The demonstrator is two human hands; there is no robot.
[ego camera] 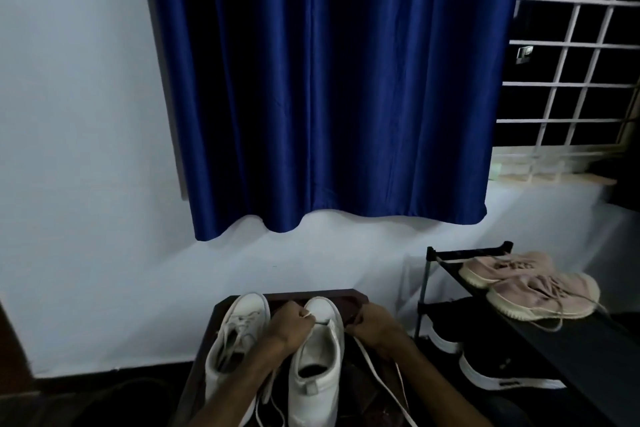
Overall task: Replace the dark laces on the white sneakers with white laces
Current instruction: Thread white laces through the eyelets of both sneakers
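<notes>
Two white sneakers stand side by side on a small dark wooden table [349, 298], toes pointing away from me. The left sneaker [235, 340] is laced with a white lace. Over the right sneaker [317, 367], my left hand [289, 324] pinches a white lace end near the toe eyelets. My right hand [375, 322] is curled beside the shoe's right side and holds the other run of the white lace [377, 378], which trails down across the table toward me. No dark lace is clearly visible.
A black shoe rack [429, 291] stands to the right, with pink sneakers [533, 284] on top and black sneakers [485, 357] below. A blue curtain [329, 97] hangs over the white wall behind. A barred window [571, 62] is at the upper right.
</notes>
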